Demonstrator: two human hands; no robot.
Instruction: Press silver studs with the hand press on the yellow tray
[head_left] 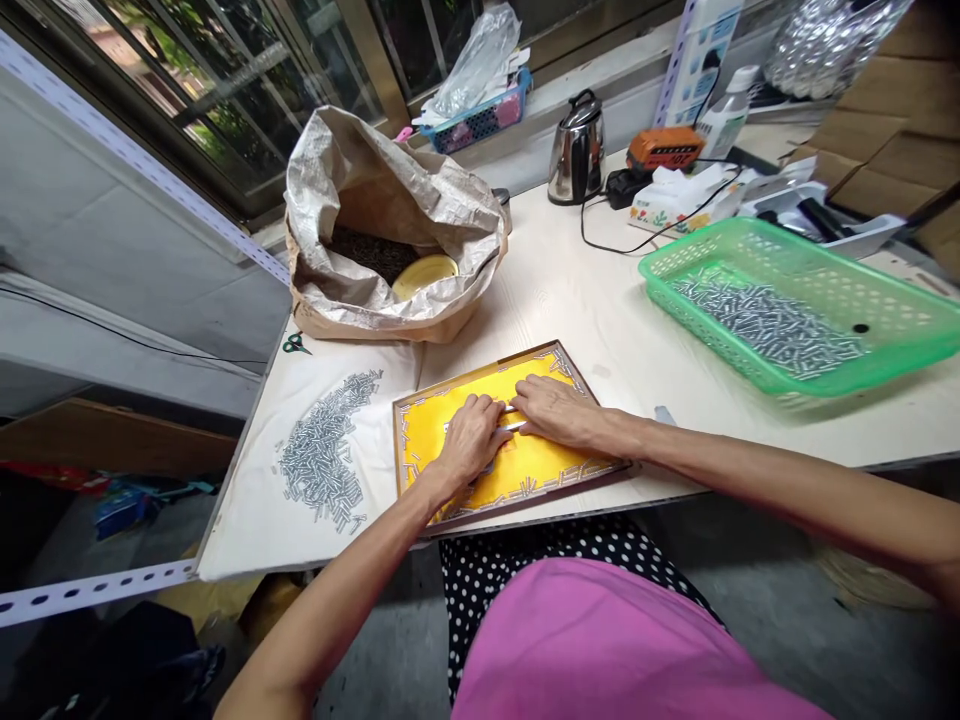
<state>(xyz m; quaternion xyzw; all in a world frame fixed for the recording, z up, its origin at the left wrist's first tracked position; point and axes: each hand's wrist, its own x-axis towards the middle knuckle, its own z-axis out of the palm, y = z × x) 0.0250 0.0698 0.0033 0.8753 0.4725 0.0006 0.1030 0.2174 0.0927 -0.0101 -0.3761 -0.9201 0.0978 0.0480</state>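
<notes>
Both hands meet over the middle of a shallow tray with a yellow base (427, 440). My left hand (472, 437) is closed, its fingers bent around one end of a slim silvery bar (513, 427). From the other side, my right hand (556, 408) grips the same bar. Only a short middle stretch of it shows between the hands; its exact kind is hidden. Small silvery metal pins (529, 488) lie along the tray's inner edges. A loose pile of the same pins (322, 450) spreads on white cloth left of the tray.
Behind the tray stands an open woven sack (457, 325) holding dark small pieces and a yellow dish (425, 275). At the right is a green basket (697, 345) with many pins. A kettle (576, 150), tissue pack (660, 205) and scissors (296, 343) are also on the table.
</notes>
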